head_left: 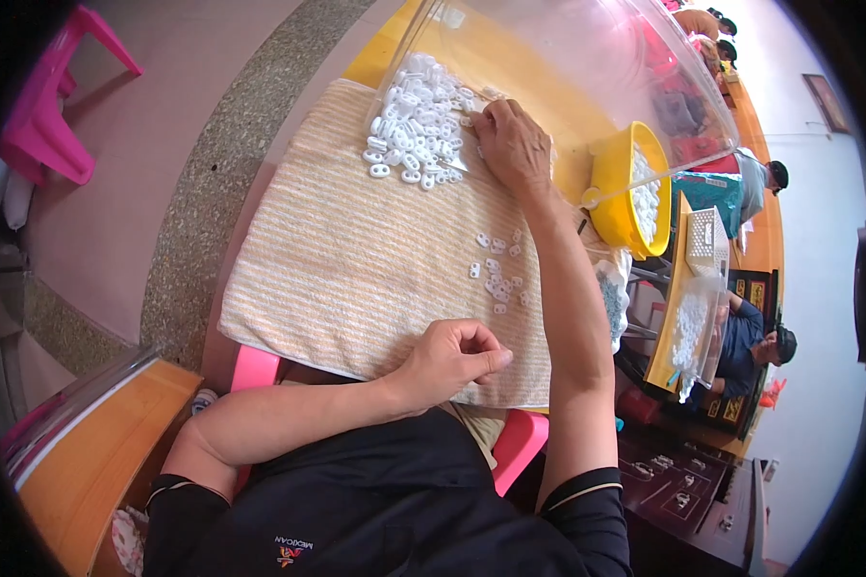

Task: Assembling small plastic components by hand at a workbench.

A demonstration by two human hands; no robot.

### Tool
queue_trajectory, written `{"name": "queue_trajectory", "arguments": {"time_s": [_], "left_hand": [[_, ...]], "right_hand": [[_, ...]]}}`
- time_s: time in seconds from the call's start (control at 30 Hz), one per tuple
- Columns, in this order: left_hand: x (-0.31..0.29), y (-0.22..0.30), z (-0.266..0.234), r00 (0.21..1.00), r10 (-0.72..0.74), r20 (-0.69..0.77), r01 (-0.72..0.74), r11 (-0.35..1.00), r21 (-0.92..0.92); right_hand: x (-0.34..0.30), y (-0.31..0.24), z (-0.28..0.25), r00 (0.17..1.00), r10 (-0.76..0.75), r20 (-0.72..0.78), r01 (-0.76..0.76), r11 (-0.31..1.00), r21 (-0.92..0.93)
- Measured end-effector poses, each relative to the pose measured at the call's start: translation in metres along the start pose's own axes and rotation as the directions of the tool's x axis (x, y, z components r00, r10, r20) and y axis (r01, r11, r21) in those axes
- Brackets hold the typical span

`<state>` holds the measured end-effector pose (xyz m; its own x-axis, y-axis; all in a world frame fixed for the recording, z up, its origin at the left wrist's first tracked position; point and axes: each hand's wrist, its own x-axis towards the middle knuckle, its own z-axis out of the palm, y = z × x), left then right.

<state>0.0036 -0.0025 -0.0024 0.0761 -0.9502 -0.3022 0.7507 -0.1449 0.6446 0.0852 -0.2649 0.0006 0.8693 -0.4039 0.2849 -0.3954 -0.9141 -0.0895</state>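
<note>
Head view, hands (512,144) apart, bare towel (308,240) leftward, white pieces (419,120) near far edge

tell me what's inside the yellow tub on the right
Many small white pieces show inside the yellow tub. They cover the bottom, so it and anything beneath the visible layer cannot be seen.

One yellow bucket (614,216), right of right fingers (491,123). One striped towel (356,231), beneath left fingers (486,363). White pieces (416,113), beyond counting.
</note>
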Motion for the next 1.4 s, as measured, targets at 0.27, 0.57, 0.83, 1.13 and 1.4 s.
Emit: {"name": "queue_trajectory", "arguments": {"time_s": [0.27,0.57,0.83,1.13,1.4], "left_hand": [[0.001,-0.004,0.0,1.0,0.007,-0.028,-0.006,0.999,0.033],[0.0,-0.002,-0.001,1.0,0.005,-0.03,-0.004,0.999,0.032],[-0.002,0.0,0.002,0.998,0.017,-0.06,-0.015,0.999,0.032],[-0.002,-0.005,0.001,0.998,-0.025,-0.05,0.026,0.999,0.023],[-0.002,-0.006,0.002,0.999,-0.006,-0.052,0.007,1.0,0.01]], "right_hand": [[-0.005,0.0,0.0,0.999,-0.008,-0.049,0.007,1.0,-0.015],[-0.023,0.002,-0.014,0.997,0.074,0.005,-0.074,0.997,-0.035],[-0.084,-0.014,-0.047,0.988,0.141,0.064,-0.153,0.956,0.25],[-0.135,-0.033,-0.066,0.97,0.159,0.183,-0.216,0.909,0.356],[-0.152,-0.033,-0.063,0.997,0.039,0.066,-0.06,0.934,0.351]]}}
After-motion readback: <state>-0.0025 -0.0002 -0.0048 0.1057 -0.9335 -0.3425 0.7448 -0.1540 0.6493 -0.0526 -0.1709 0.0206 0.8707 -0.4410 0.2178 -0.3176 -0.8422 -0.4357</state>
